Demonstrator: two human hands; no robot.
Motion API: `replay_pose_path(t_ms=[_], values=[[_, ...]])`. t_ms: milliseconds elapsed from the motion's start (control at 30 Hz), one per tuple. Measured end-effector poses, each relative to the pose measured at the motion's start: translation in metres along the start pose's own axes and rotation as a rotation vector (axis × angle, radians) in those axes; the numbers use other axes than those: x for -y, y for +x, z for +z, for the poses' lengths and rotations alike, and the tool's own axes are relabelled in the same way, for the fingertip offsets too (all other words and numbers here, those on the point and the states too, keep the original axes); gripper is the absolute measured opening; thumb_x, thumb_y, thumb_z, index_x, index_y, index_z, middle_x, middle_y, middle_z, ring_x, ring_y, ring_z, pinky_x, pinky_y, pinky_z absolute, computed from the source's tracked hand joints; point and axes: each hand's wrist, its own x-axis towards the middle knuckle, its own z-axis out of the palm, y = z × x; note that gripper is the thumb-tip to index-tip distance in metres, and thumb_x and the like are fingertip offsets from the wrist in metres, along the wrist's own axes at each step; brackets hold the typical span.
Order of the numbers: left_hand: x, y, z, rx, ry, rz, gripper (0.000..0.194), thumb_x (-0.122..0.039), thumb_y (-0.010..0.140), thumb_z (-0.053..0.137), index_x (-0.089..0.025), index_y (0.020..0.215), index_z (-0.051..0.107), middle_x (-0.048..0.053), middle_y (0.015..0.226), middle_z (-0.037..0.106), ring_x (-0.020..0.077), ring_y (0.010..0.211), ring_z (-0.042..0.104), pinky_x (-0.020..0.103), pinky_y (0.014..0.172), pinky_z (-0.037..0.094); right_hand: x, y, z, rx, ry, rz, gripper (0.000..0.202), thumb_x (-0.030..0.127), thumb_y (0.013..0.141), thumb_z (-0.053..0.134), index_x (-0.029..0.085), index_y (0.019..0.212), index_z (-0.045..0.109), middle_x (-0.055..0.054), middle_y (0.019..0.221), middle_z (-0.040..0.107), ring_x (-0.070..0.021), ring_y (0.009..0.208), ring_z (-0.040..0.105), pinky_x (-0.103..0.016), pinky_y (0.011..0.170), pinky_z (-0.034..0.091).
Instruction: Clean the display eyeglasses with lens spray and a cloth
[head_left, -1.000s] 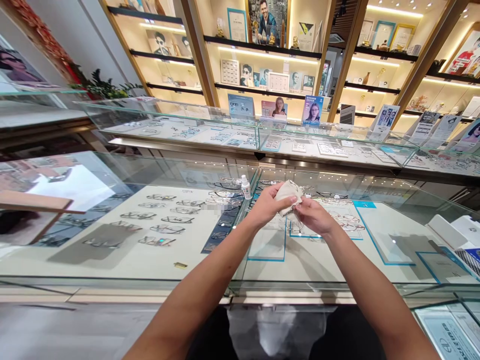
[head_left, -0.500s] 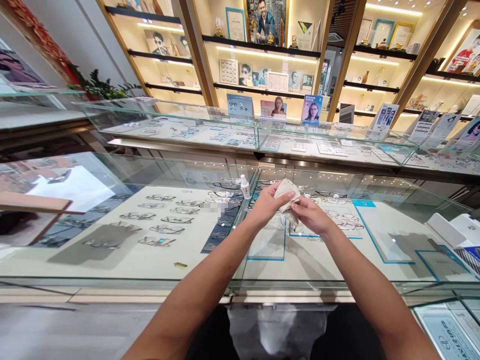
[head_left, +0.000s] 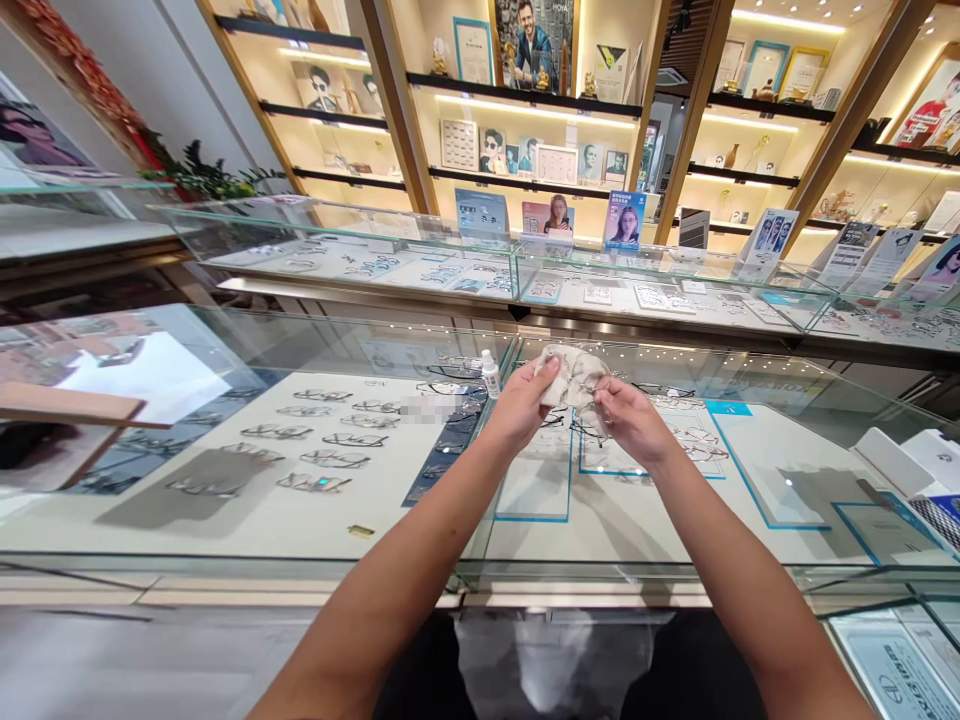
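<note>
A crumpled beige cleaning cloth (head_left: 564, 375) is held up over the glass counter. My left hand (head_left: 523, 402) is closed on its left side, thumb on top. At the cloth's right edge, my right hand (head_left: 632, 418) pinches what looks like a thin-framed pair of eyeglasses (head_left: 590, 389); most of it is covered by the cloth and fingers. Just left of the cloth, a small white spray bottle (head_left: 490, 374) stands upright on the counter top. Below my hands, several eyeglass frames (head_left: 694, 440) lie inside the case.
The glass display counter (head_left: 480, 572) spans the front, with rows of eyeglasses (head_left: 334, 459) at left. White boxes (head_left: 892, 460) sit at the right end. Behind runs another glass case (head_left: 517, 270) with standing cards. A wooden-edged panel (head_left: 71, 405) juts in from the left.
The cloth has spread wider and flatter between my hands. My left hand has shifted slightly left and down, and the right has turned, with its fingertips at the cloth's right edge.
</note>
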Motion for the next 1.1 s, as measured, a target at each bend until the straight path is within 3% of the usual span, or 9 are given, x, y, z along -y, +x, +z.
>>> replay_pose_path(t_ms=[167, 267, 367, 467, 567, 667, 833, 967, 1100], values=[[-0.008, 0.003, -0.004, -0.077, -0.085, 0.061, 0.057, -0.052, 0.06, 0.093, -0.022, 0.1, 0.065, -0.005, 0.075, 0.057, 0.0092, 0.065, 0.052, 0.02, 0.057, 0.044, 0.011, 0.0, -0.003, -0.099, -0.032, -0.154, 0.038, 0.053, 0.071, 0.09, 0.023, 0.076, 0.067, -0.004, 0.098, 0.065, -0.0178, 0.092, 0.057, -0.03, 0.083, 0.046], [-0.009, 0.001, -0.007, -0.095, 0.017, 0.169, 0.043, -0.047, 0.067, 0.087, -0.023, 0.084, 0.057, -0.006, 0.068, 0.046, 0.0094, 0.059, 0.042, 0.021, 0.052, 0.035, 0.014, 0.0, -0.006, -0.099, -0.059, -0.191, 0.034, 0.05, 0.075, 0.087, 0.023, 0.074, 0.067, -0.006, 0.118, 0.068, -0.0219, 0.116, 0.058, -0.033, 0.098, 0.046], [-0.006, -0.001, -0.008, -0.144, 0.308, 0.403, 0.045, -0.047, 0.076, 0.083, -0.021, 0.067, 0.047, -0.004, 0.067, 0.044, 0.0105, 0.059, 0.039, 0.026, 0.057, 0.036, 0.015, 0.0, -0.01, -0.068, -0.069, -0.149, 0.031, 0.05, 0.078, 0.085, 0.024, 0.079, 0.067, -0.005, 0.102, 0.07, -0.0203, 0.103, 0.062, -0.035, 0.095, 0.047], [-0.003, -0.004, -0.009, -0.151, 0.603, 0.66, 0.044, -0.05, 0.084, 0.077, -0.02, 0.063, 0.052, 0.003, 0.082, 0.056, 0.0172, 0.081, 0.055, 0.032, 0.077, 0.046, 0.018, -0.001, -0.014, -0.052, -0.089, -0.111, 0.033, 0.051, 0.077, 0.085, 0.024, 0.077, 0.066, -0.002, 0.083, 0.066, -0.018, 0.084, 0.06, -0.033, 0.083, 0.046], [0.002, -0.006, -0.008, -0.096, 0.773, 0.81, 0.033, -0.052, 0.083, 0.079, -0.021, 0.085, 0.068, 0.007, 0.101, 0.063, 0.0233, 0.103, 0.061, 0.038, 0.092, 0.049, 0.022, -0.001, -0.018, -0.022, -0.128, -0.1, 0.037, 0.051, 0.075, 0.085, 0.022, 0.071, 0.063, -0.001, 0.077, 0.064, -0.0169, 0.078, 0.057, -0.032, 0.077, 0.043], [0.006, -0.006, -0.008, -0.012, 0.889, 0.928, 0.054, -0.052, 0.08, 0.084, -0.023, 0.122, 0.068, 0.011, 0.12, 0.065, 0.0272, 0.118, 0.061, 0.043, 0.102, 0.049, 0.027, -0.002, -0.022, 0.058, -0.157, -0.074, 0.037, 0.051, 0.076, 0.084, 0.021, 0.069, 0.063, -0.001, 0.073, 0.064, -0.017, 0.074, 0.056, -0.033, 0.075, 0.041], [0.008, -0.007, -0.008, 0.12, 0.967, 0.894, 0.068, -0.06, 0.081, 0.082, -0.024, 0.136, 0.064, 0.015, 0.137, 0.067, 0.032, 0.13, 0.06, 0.05, 0.112, 0.046, 0.03, -0.003, -0.032, 0.189, -0.203, -0.002, 0.036, 0.051, 0.077, 0.083, 0.021, 0.068, 0.066, -0.002, 0.068, 0.065, -0.0176, 0.07, 0.057, -0.034, 0.074, 0.041], [0.008, -0.008, -0.006, 0.162, 0.94, 0.777, 0.062, -0.06, 0.078, 0.084, -0.024, 0.127, 0.07, 0.013, 0.124, 0.075, 0.0277, 0.105, 0.067, 0.042, 0.095, 0.052, 0.03, -0.002, -0.035, 0.21, -0.209, 0.006, 0.039, 0.052, 0.077, 0.084, 0.02, 0.068, 0.064, -0.002, 0.067, 0.065, -0.0172, 0.068, 0.057, -0.034, 0.073, 0.042], [0.006, -0.009, -0.004, 0.113, 0.845, 0.744, 0.057, -0.061, 0.074, 0.087, -0.023, 0.114, 0.072, 0.011, 0.109, 0.076, 0.023, 0.089, 0.063, 0.036, 0.084, 0.05, 0.031, -0.003, -0.033, 0.142, -0.249, -0.053, 0.045, 0.064, 0.078, 0.08, 0.021, 0.072, 0.068, -0.003, 0.074, 0.066, -0.0199, 0.075, 0.06, -0.035, 0.076, 0.044]])
